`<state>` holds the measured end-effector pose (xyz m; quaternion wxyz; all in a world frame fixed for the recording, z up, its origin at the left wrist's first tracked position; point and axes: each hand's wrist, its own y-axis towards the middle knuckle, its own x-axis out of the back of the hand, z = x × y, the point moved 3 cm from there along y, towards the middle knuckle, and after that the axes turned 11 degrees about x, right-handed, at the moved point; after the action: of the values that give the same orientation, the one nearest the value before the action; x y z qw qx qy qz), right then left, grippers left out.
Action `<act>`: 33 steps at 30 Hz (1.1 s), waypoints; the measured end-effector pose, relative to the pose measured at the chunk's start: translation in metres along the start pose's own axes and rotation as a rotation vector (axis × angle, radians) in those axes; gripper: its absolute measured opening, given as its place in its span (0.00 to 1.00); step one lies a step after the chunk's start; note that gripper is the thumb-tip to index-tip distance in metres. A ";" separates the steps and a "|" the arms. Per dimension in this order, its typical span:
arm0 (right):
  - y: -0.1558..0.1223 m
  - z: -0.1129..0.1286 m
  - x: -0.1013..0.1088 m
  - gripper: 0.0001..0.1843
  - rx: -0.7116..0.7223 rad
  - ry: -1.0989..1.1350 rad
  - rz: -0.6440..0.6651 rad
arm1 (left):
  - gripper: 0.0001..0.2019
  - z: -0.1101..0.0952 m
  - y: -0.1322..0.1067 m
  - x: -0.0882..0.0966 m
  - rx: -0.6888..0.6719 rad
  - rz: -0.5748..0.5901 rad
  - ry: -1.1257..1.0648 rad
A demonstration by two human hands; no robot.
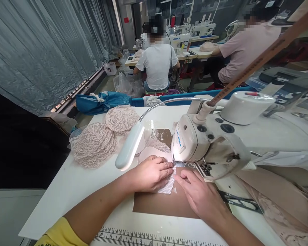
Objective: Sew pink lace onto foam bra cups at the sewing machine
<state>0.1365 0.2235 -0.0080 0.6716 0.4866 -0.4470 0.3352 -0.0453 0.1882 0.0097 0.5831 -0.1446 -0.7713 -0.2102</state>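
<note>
A pale pink lace cup piece point(166, 186) lies under the needle area of a white sewing machine point(187, 140). My left hand point(155, 173) rests flat on this piece, its fingers stretched toward the presser foot. My right hand point(195, 188) is at the piece's right edge, fingers curled and the thumb and forefinger close together at the lace border. The fingertips partly cover the edge there. Beneath both hands is a brown sheet point(156, 203) on the white table. The needle itself is hard to make out behind the machine head.
Stacked lace cups point(93, 145) sit at the left, beside a lamp point(129, 147) on a bent neck. A thread cone point(247, 107) tops the machine. A printed ruler point(154, 239) runs along the front edge; beige fabric point(279, 201) lies right. Two people sit at machines beyond.
</note>
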 end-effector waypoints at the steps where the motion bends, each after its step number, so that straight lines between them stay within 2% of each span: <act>1: -0.001 0.001 0.000 0.23 0.009 0.019 0.003 | 0.19 0.001 0.000 0.000 -0.004 0.002 -0.007; 6: -0.002 0.002 -0.004 0.24 0.004 0.024 0.019 | 0.21 0.003 0.000 -0.002 -0.020 0.022 -0.025; 13: 0.003 -0.002 -0.001 0.22 -0.076 -0.084 0.002 | 0.24 0.004 0.005 -0.004 0.081 0.004 0.030; 20: 0.001 -0.005 -0.004 0.24 -0.111 -0.175 0.050 | 0.24 0.008 0.006 -0.006 0.146 -0.016 0.065; 27: -0.010 -0.006 -0.001 0.22 -0.041 -0.071 -0.006 | 0.22 0.001 0.001 -0.003 0.070 -0.033 0.040; 33: -0.013 0.000 -0.003 0.24 0.024 0.043 0.020 | 0.21 -0.001 0.001 -0.005 0.049 -0.027 0.009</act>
<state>0.1465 0.2199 -0.0151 0.6716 0.4828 -0.4335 0.3576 -0.0429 0.1892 0.0055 0.5869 -0.1190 -0.7755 -0.1999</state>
